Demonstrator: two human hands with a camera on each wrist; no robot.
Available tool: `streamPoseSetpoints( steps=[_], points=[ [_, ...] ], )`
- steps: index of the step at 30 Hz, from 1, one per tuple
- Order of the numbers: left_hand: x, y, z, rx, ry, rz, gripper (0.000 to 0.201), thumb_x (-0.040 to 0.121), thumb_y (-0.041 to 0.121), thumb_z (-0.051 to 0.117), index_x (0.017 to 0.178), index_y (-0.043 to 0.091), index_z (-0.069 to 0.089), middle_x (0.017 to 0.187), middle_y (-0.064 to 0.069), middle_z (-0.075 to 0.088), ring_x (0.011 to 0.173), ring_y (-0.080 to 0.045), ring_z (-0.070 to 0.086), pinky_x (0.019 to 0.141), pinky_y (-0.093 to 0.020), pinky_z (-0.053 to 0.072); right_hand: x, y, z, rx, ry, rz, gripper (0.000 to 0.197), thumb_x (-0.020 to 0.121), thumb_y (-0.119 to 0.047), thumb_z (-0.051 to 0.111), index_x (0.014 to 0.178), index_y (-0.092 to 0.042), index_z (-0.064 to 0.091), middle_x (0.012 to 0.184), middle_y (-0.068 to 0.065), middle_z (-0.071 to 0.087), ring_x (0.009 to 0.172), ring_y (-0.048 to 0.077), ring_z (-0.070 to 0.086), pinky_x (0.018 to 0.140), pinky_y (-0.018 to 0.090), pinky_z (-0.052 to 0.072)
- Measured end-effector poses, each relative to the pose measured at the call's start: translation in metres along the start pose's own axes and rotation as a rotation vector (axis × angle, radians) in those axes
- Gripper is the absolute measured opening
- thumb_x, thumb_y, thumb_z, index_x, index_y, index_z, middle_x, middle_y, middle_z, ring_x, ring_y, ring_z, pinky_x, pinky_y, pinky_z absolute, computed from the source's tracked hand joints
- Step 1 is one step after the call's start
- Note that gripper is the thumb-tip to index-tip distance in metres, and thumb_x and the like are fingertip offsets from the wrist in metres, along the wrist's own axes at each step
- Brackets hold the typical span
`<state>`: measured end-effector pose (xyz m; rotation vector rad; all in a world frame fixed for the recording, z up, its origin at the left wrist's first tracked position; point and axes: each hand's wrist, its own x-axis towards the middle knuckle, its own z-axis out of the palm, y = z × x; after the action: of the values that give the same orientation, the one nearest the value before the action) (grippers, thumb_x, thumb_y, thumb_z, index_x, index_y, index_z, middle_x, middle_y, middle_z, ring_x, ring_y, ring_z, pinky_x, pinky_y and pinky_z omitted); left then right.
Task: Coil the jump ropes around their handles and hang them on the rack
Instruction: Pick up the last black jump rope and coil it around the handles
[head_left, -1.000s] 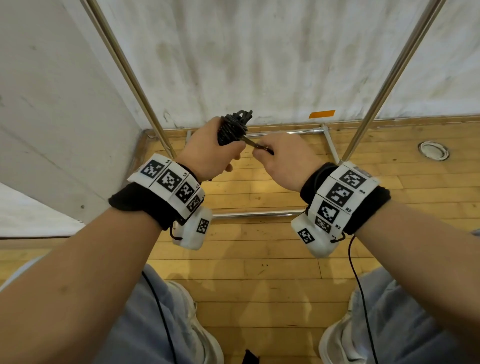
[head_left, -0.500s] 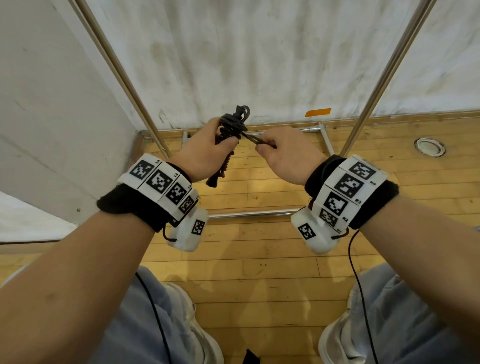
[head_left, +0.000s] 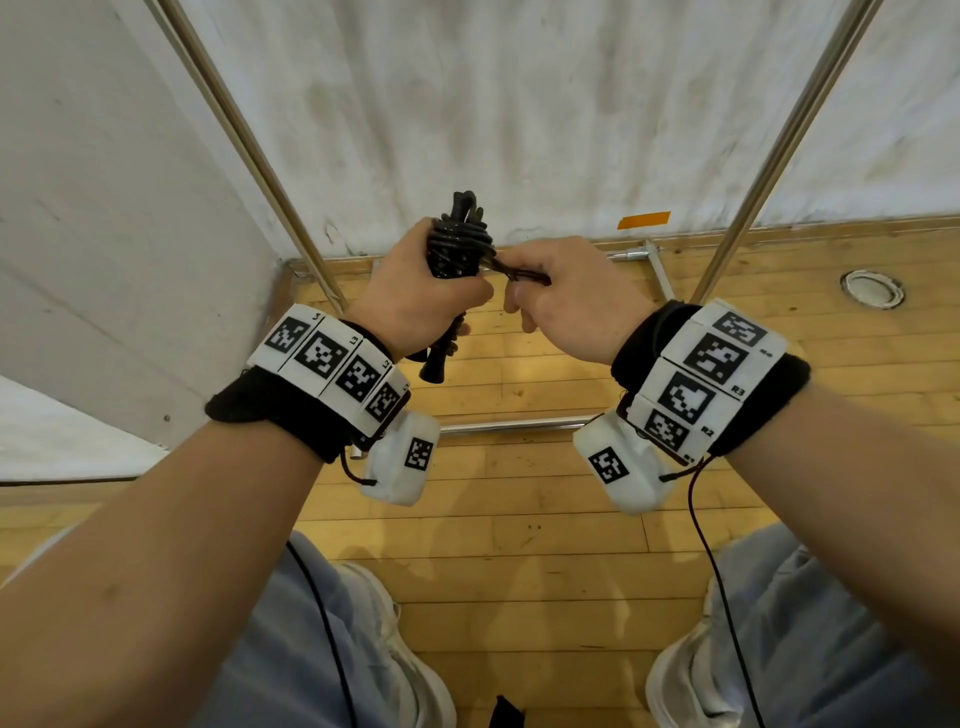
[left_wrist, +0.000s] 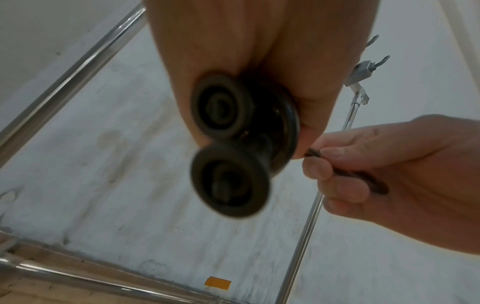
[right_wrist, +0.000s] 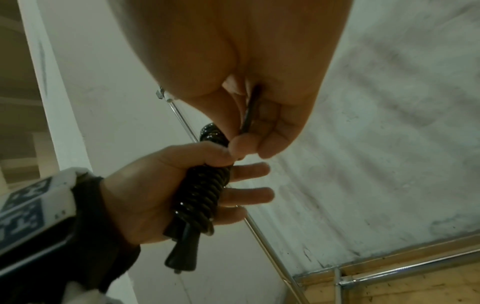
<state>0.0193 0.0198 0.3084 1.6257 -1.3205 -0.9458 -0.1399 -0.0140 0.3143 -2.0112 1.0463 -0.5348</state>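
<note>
From the head view, the left hand (head_left: 415, 291) is wrapped around the pair of black handles (head_left: 453, 270), which stand nearly upright, tilted a little toward the person at the bottom, with the rope coiled (head_left: 460, 241) around their upper half. The right hand (head_left: 561, 296) sits just to the right of the bundle, its fingers (head_left: 524, 270) curled and pinching the rope's free end (head_left: 519, 273), which runs roughly crosswise to the handles' long axis. The rack's metal poles (head_left: 779, 150) rise behind both hands.

From the left wrist, the two round handle butts (left_wrist: 228, 164) point at the camera, clamped in the left palm; the right hand's fingertips (left_wrist: 319, 166) hold the loose end just beside them. A hook fitting (left_wrist: 363, 70) on the rack pole sits up and to the right, well apart.

From the right wrist, the coils (right_wrist: 202, 195) lie stacked along the handles, with the left thumb over the top turns and the other fingers reaching round the far side. The right hand's fingers close on the rope end (right_wrist: 250, 111) directly above the coil. The tail probably needs tucking before hanging.
</note>
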Motion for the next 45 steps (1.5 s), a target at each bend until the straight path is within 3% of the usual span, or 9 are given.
streamPoseSetpoints(
  steps=[5,9,16,23,28,33,37,41,45],
  points=[
    [0.002,0.002,0.002,0.014,0.070,0.019,0.033,0.081,0.012,0.067,0.104,0.022,0.046,0.075,-0.002,0.064,0.048,-0.013,0.061,0.044,-0.028,0.049,-0.001,0.002,0.007,0.101,0.111,0.020,0.009,0.094,-0.019,0.052,0.098,-0.020,0.059,0.069,-0.007,0.066,0.052,0.001,0.063,0.053,0.017,0.045],
    [0.003,0.003,0.005,-0.035,-0.006,-0.002,0.038,0.088,0.010,0.059,0.119,0.018,0.039,0.083,-0.004,0.064,0.060,-0.014,0.060,0.056,-0.031,0.051,0.001,0.002,0.012,0.106,0.169,0.029,0.005,0.092,-0.025,0.056,0.091,-0.022,0.059,0.071,-0.010,0.067,0.049,0.000,0.059,0.047,0.012,0.041],
    [0.002,0.012,0.004,-0.154,-0.149,-0.055,0.040,0.099,0.013,0.042,0.137,0.016,0.031,0.097,-0.009,0.056,0.081,-0.021,0.060,0.071,-0.034,0.054,0.004,0.007,0.005,0.122,0.252,0.044,0.014,0.091,-0.016,0.056,0.103,-0.018,0.063,0.080,-0.008,0.066,0.080,0.006,0.062,0.072,0.020,0.047],
    [-0.002,0.016,0.001,-0.015,-0.086,0.085,0.041,0.084,0.020,0.070,0.120,0.012,0.051,0.091,-0.003,0.061,0.085,-0.025,0.064,0.082,-0.045,0.054,0.004,0.000,-0.004,0.150,0.284,-0.011,0.026,0.088,-0.010,0.058,0.114,-0.012,0.063,0.085,-0.006,0.060,0.079,0.011,0.060,0.076,0.021,0.048],
    [-0.006,0.023,0.006,-0.121,-0.012,0.148,0.030,0.078,0.025,0.072,0.104,0.019,0.059,0.074,0.006,0.060,0.066,-0.012,0.060,0.065,-0.030,0.054,-0.002,-0.003,-0.009,0.153,0.342,-0.072,0.031,0.089,-0.009,0.051,0.119,-0.014,0.057,0.077,-0.008,0.065,0.067,0.007,0.067,0.070,0.018,0.050],
    [-0.010,0.027,0.007,-0.204,0.035,0.122,0.018,0.085,0.026,0.067,0.102,0.022,0.059,0.069,0.012,0.063,0.062,-0.013,0.064,0.058,-0.028,0.054,-0.009,-0.006,-0.005,0.059,0.325,-0.145,0.034,0.087,-0.008,0.056,0.120,-0.013,0.057,0.090,-0.002,0.069,0.087,0.012,0.066,0.082,0.018,0.049],
    [-0.012,0.030,0.009,-0.246,0.038,0.088,0.020,0.090,0.024,0.064,0.105,0.021,0.052,0.080,0.005,0.060,0.059,-0.016,0.063,0.055,-0.029,0.052,-0.010,-0.005,-0.004,-0.185,0.291,-0.132,0.033,0.093,-0.024,0.053,0.125,-0.016,0.056,0.095,-0.002,0.069,0.087,0.010,0.064,0.066,-0.001,0.038],
    [-0.014,0.032,0.007,-0.261,0.055,0.072,0.028,0.091,0.025,0.061,0.114,0.014,0.049,0.081,0.000,0.058,0.053,-0.013,0.056,0.053,-0.029,0.048,-0.012,-0.012,-0.009,-0.299,0.317,-0.216,0.033,0.098,-0.036,0.042,0.105,-0.013,0.066,0.079,0.003,0.067,0.072,0.018,0.062,0.067,0.030,0.049],
    [-0.016,0.035,0.007,-0.313,0.057,0.078,0.021,0.093,0.021,0.058,0.110,0.017,0.047,0.079,-0.001,0.054,0.050,-0.012,0.054,0.049,-0.027,0.046,-0.008,-0.015,-0.011,-0.243,0.382,-0.216,0.039,0.099,-0.030,0.041,0.077,-0.006,0.061,0.068,0.007,0.060,0.067,0.023,0.054,0.064,0.034,0.040]
  ],
)
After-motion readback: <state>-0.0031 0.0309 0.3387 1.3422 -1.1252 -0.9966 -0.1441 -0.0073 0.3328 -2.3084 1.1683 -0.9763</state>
